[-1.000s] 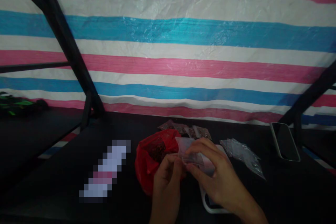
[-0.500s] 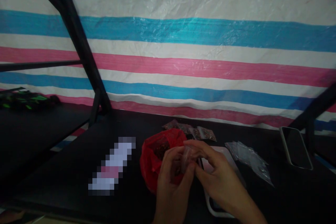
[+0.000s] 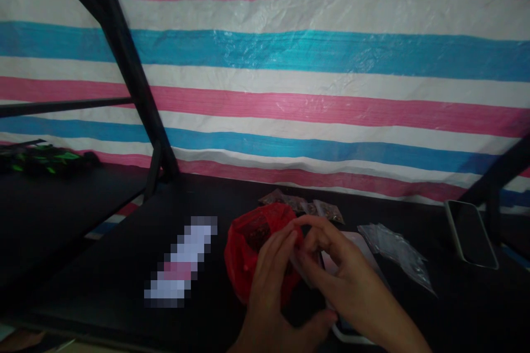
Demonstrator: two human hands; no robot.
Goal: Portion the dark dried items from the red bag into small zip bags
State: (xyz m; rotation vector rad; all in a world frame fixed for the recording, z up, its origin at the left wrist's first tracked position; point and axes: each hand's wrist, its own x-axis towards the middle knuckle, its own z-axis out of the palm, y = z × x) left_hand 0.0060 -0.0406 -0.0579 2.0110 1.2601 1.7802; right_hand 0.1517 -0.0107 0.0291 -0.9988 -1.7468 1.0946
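Note:
In front of the red plastic bag (image 3: 240, 253), my right hand (image 3: 343, 270) pinches a small clear plastic bag (image 3: 305, 271), mostly hidden by the fingers. My left hand (image 3: 271, 292) is beside it with fingers stretched upward and thumb spread away; its fingertips are close to the right hand's, and whether they touch the bag I cannot tell. The red bag stands with its mouth gaping and small dark brown pieces inside. Under my right hand lies a white-rimmed device (image 3: 358, 240) like a small scale, partly covered.
Several filled clear bags (image 3: 327, 210) lie behind the red bag. Flat clear bags (image 3: 395, 251) are fanned out on the right, near a phone (image 3: 472, 234). On the left are a blurred-out strip (image 3: 182, 265), a black frame post (image 3: 132, 77) and a green-black toy car (image 3: 49, 160).
My left thumb has moved away from the small bag, down and right, and the left fingers have straightened. The small bag has tilted and sits lower, by my right hand. The view has shifted slightly.

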